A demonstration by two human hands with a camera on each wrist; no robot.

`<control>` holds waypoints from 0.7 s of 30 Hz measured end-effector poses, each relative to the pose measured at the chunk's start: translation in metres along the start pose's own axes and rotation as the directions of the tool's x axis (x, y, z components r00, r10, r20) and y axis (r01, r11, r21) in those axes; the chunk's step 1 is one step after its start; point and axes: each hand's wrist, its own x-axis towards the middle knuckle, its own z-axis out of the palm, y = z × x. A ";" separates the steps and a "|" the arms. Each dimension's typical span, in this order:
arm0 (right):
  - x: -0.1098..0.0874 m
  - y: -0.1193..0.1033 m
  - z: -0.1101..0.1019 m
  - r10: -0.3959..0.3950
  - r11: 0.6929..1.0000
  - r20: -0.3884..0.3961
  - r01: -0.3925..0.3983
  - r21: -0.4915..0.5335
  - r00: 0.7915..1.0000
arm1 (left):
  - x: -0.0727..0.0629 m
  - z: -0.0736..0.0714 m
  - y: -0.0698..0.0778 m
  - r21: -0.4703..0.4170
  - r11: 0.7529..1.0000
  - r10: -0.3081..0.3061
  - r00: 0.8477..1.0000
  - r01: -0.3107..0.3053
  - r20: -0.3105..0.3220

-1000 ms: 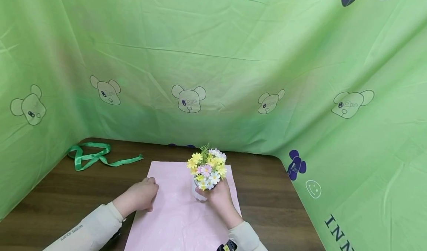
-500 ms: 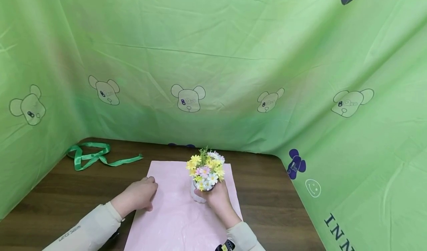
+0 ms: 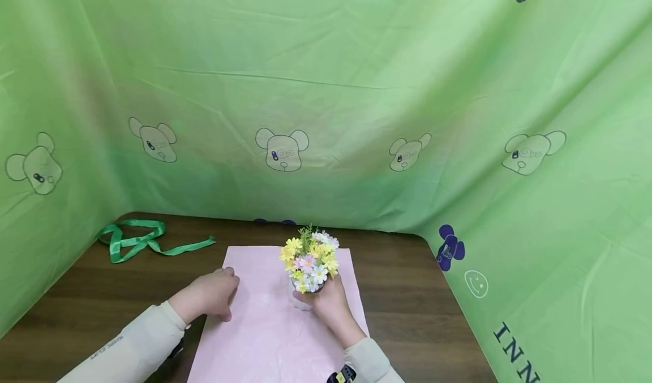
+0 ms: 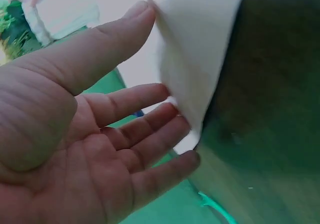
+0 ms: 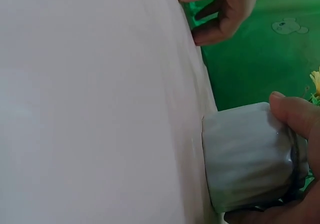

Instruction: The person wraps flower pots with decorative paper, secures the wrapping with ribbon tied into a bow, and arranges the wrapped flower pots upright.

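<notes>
At lower centre, my right hand (image 3: 328, 299) grips the flower pot (image 5: 247, 156); my left hand's (image 3: 211, 295) fingers (image 4: 150, 134) lie relaxed on the pink paper (image 3: 270, 338); my sleeve's writing is unreadable.

Upright flower pot (image 3: 304, 298) — on pink paper (image 3: 265, 338)

Left hand (image 3: 210, 296) relaxed; right hand (image 3: 326, 301) curled, gripping.

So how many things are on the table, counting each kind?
Flower pot: 1
Pink paper sheet: 1
Green ribbon: 1
Hands: 2, the left hand at the sheet's edge, the right hand round the pot
Total: 5
</notes>
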 end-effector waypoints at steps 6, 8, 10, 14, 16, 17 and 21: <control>0.000 -0.002 -0.002 -0.040 0.997 0.021 0.041 -0.070 0.999 | 0.008 -0.001 0.006 0.020 1.000 -0.022 0.994 0.024 -0.110; 0.000 -0.002 -0.003 -0.054 0.993 0.031 0.057 -0.105 0.998 | 0.014 0.000 0.012 -0.016 1.000 -0.024 0.986 0.022 -0.162; 0.000 -0.003 -0.004 -0.071 0.988 0.034 0.075 -0.138 0.997 | 0.022 0.003 0.019 -0.083 0.996 -0.005 0.980 -0.012 -0.200; -0.001 -0.005 -0.006 -0.088 0.979 0.032 0.093 -0.184 0.996 | 0.036 0.010 0.036 -0.210 0.973 0.052 0.974 -0.099 -0.222; -0.002 -0.004 -0.006 -0.101 0.975 0.023 0.103 -0.199 0.995 | 0.042 0.015 0.042 -0.243 0.963 0.065 0.973 -0.120 -0.222; -0.002 -0.004 -0.006 -0.100 0.974 0.021 0.103 -0.203 0.995 | 0.044 0.018 0.045 -0.251 0.961 0.063 0.973 -0.119 -0.222; -0.002 -0.002 -0.006 -0.107 0.973 0.006 0.106 -0.204 0.994 | 0.057 0.029 0.053 -0.274 0.954 0.050 0.967 -0.120 -0.250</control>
